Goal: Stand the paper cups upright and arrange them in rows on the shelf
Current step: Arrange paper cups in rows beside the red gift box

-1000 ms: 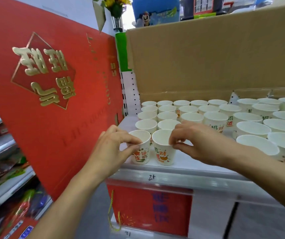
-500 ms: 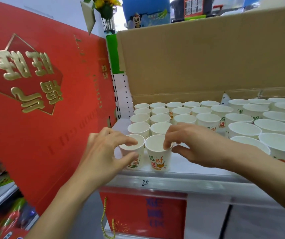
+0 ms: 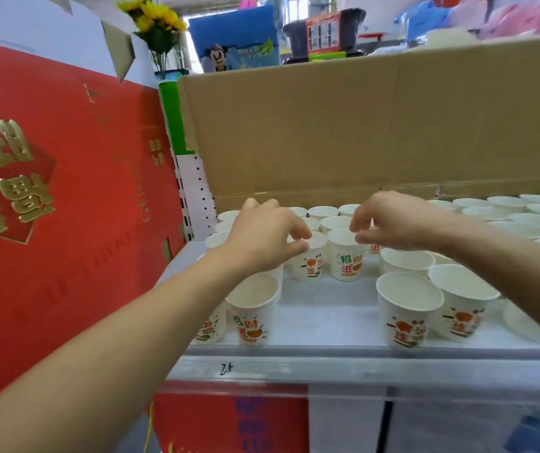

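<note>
A tall brown cardboard wall [image 3: 360,125] fills the back of the frame, and a big red gift box [image 3: 66,207] stands along the left. Between them runs the white shelf [image 3: 327,322]. Upright paper cups [image 3: 327,220] stand on it in rows at centre back, with larger cups [image 3: 409,312] toward the lower right.

Both arms reach in from the bottom edge. The left hand [image 3: 268,237] pinches the rim of the left cup [image 3: 309,261] between thumb and forefinger. The right hand [image 3: 392,220] has its fingertips curled narrow on the right edge of the right cup [image 3: 347,258] and looks to be pinching it too.

Both cups stand mouth-up, long axis vertical, side by side at mid-frame, just in front of the back rows. Each sits right under its own hand's fingertips. I'd judge the next move is a short push back into line, each hand guiding its own cup.
</note>
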A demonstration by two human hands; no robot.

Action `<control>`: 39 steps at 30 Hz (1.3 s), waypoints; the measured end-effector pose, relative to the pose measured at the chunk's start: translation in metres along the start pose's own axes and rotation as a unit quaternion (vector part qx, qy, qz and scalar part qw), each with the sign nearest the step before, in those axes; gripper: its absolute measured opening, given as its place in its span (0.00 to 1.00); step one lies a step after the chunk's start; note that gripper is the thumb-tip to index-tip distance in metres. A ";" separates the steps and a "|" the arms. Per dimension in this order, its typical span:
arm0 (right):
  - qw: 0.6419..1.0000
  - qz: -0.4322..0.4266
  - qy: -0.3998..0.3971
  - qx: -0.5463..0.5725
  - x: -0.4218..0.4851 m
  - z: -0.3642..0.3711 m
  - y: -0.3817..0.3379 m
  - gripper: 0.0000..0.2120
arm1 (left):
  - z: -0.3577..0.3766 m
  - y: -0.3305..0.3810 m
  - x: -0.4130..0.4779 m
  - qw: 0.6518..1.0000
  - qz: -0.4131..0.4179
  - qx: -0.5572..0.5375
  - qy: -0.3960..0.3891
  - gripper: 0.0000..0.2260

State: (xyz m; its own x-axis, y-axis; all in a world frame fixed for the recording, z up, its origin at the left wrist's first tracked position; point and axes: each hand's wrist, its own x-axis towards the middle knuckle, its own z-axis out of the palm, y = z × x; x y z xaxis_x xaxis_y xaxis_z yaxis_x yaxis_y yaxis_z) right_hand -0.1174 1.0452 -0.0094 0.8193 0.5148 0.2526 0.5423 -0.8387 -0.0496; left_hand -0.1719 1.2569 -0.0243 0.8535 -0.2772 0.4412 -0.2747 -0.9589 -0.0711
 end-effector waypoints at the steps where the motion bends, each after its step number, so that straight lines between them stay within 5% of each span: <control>1: 1.000 -0.001 -0.011 -0.014 0.002 0.003 0.000 0.08 | 0.004 0.000 0.007 1.000 0.000 0.017 -0.013 0.11; 16: 0.998 -0.068 -0.003 0.002 0.010 0.022 0.013 0.07 | 0.023 0.005 0.030 0.997 -0.014 0.035 -0.067 0.10; 20: 0.991 -0.072 0.020 0.111 -0.017 0.005 0.023 0.07 | 0.005 0.032 0.010 0.991 -0.054 -0.123 0.010 0.13; 24: 0.988 -0.068 0.009 0.139 -0.062 -0.013 0.039 0.04 | 0.008 0.073 -0.031 0.968 0.025 -0.247 0.042 0.11; 32: 0.998 -0.020 0.051 0.028 -0.092 -0.009 0.050 0.07 | 0.029 0.097 -0.039 0.977 0.102 -0.183 0.048 0.08; 36: 0.999 -0.013 0.052 0.003 -0.076 0.001 0.041 0.09 | 0.007 0.064 -0.036 0.977 0.043 -0.190 0.091 0.05; 39: 1.000 -0.006 0.019 -0.020 -0.069 0.006 0.037 0.07 | -0.011 0.046 -0.030 0.989 -0.014 -0.143 0.024 0.06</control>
State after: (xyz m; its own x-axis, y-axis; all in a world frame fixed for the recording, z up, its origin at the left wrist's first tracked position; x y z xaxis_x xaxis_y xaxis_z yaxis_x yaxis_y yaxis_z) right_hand -0.1526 0.9800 -0.0345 0.8042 0.5188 0.2899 0.5440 -0.8391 -0.0075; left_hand -0.2147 1.2219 -0.0305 0.8426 -0.2416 0.4813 -0.3716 -0.9077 0.1950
